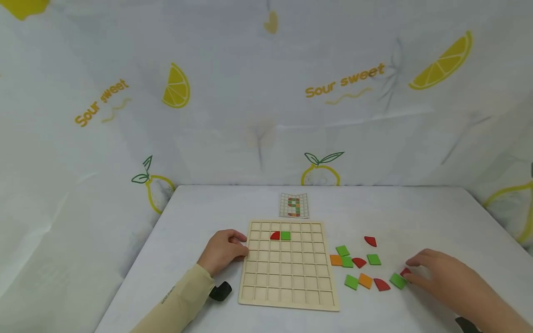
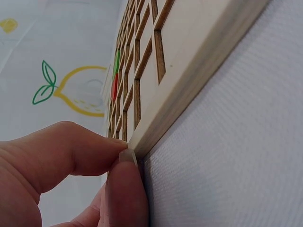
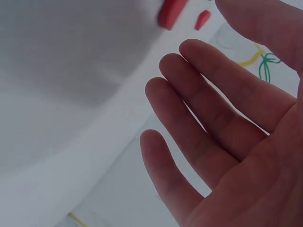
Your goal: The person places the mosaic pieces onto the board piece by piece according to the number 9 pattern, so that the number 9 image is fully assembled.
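A wooden grid board [image 1: 287, 268] lies on the table with a red quarter-circle tile [image 1: 275, 235] and a green square tile [image 1: 285, 236] side by side in its second row. At the board's left edge, my left hand [image 1: 225, 250] pinches the rim between thumb and forefinger; the left wrist view shows the fingertips [image 2: 124, 145] right at the wood. My right hand [image 1: 443, 275] reaches down over another red tile [image 1: 405, 271], partly hidden by its fingers, beside a green square [image 1: 398, 280]. In the right wrist view its fingers [image 3: 199, 109] are extended, with a red tile [image 3: 172, 13] near the thumb.
Several loose red, green and orange tiles [image 1: 365, 280] lie between the board and my right hand. Behind the board sits a small pattern card [image 1: 294, 206]. A lemon-printed cloth [image 1: 233, 138] hangs at the table's back edge.
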`<action>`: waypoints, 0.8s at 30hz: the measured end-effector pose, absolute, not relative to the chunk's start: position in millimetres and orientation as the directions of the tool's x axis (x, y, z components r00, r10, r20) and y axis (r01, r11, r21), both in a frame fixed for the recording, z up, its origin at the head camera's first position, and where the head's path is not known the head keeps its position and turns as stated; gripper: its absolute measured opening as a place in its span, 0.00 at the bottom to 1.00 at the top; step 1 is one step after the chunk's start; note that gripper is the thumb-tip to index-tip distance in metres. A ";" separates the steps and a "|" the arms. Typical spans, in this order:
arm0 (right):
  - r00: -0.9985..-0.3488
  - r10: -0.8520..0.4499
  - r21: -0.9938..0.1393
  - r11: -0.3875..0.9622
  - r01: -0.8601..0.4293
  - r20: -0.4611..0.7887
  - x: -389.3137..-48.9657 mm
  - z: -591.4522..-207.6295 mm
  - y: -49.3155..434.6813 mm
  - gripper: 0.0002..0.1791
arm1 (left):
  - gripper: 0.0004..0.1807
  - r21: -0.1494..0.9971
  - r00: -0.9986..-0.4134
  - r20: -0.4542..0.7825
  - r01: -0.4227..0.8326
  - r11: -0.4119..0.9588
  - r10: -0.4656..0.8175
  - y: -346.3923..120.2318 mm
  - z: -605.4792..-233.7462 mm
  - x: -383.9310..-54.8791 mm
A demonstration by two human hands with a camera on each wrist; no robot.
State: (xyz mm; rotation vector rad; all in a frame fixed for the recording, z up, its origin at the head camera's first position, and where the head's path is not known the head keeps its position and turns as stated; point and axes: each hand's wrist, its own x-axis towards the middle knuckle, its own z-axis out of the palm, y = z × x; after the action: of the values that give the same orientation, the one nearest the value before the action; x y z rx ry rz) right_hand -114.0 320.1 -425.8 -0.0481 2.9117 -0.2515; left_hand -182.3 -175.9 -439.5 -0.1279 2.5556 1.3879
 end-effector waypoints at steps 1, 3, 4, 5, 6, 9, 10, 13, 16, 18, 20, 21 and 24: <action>-0.972 -0.043 -0.171 0.985 -0.003 -0.231 -112.8 -427.9 322.7 0.24 | 0.17 0.817 -0.970 -0.243 -0.187 0.546 0.032 -176.4 -439.5 -182.4; -0.969 -0.040 -0.170 0.985 0.002 -0.244 -110.7 -432.0 326.3 0.24 | 0.17 0.819 -0.970 -0.242 -0.187 0.542 0.031 -177.0 -439.7 -182.5; -0.968 -0.037 -0.170 0.986 0.006 -0.248 -110.2 -433.4 327.2 0.24 | 0.17 0.821 -0.970 -0.243 -0.189 0.538 0.031 -177.1 -439.6 -182.4; -0.969 -0.037 -0.167 0.986 0.004 -0.244 -109.9 -434.5 328.0 0.23 | 0.17 0.822 -0.970 -0.242 -0.188 0.537 0.031 -177.1 -439.6 -182.3; -0.971 -0.038 -0.165 0.986 0.002 -0.238 -109.6 -435.5 328.5 0.23 | 0.17 0.821 -0.969 -0.246 -0.193 0.537 0.028 -176.9 -439.8 -182.3; -0.973 -0.038 -0.166 0.986 0.000 -0.226 -109.0 -437.9 328.7 0.22 | 0.17 0.819 -0.970 -0.239 -0.183 0.544 0.034 -175.9 -439.8 -182.2; -0.974 -0.037 -0.168 0.986 0.001 -0.225 -109.8 -438.0 328.1 0.22 | 0.17 0.819 -0.970 -0.239 -0.184 0.544 0.033 -176.1 -439.9 -182.2; -0.973 -0.037 -0.167 0.986 0.002 -0.227 -110.9 -438.8 325.5 0.22 | 0.17 0.822 -0.971 -0.238 -0.184 0.539 0.031 -176.4 -440.4 -182.2; -0.975 -0.037 -0.164 0.986 0.000 -0.220 -112.1 -439.1 323.1 0.21 | 0.17 0.831 -0.971 -0.238 -0.187 0.524 0.031 -176.0 -440.4 -181.5; -0.977 -0.040 -0.164 0.986 -0.005 -0.211 -113.4 -439.6 321.5 0.20 | 0.17 0.836 -0.972 -0.234 -0.183 0.518 0.035 -175.5 -440.5 -181.4; -0.978 -0.044 -0.169 0.986 -0.009 -0.202 -114.9 -440.5 320.2 0.19 | 0.17 0.841 -0.972 -0.232 -0.181 0.510 0.038 -174.9 -440.2 -181.1; -0.979 -0.047 -0.172 0.985 -0.012 -0.199 -115.7 -441.1 319.8 0.19 | 0.17 0.842 -0.972 -0.234 -0.183 0.508 0.038 -174.5 -440.2 -181.2; -0.980 -0.056 -0.178 0.984 -0.022 -0.191 -119.6 -442.5 318.8 0.18 | 0.17 0.842 -0.971 -0.235 -0.187 0.507 0.032 -175.3 -440.2 -180.7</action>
State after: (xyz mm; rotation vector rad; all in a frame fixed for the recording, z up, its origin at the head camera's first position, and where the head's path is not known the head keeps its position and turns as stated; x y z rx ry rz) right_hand -119.6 318.8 -442.5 -0.0581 2.9335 -0.2594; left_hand -180.7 -175.3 -440.2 -0.1322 2.5289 1.4533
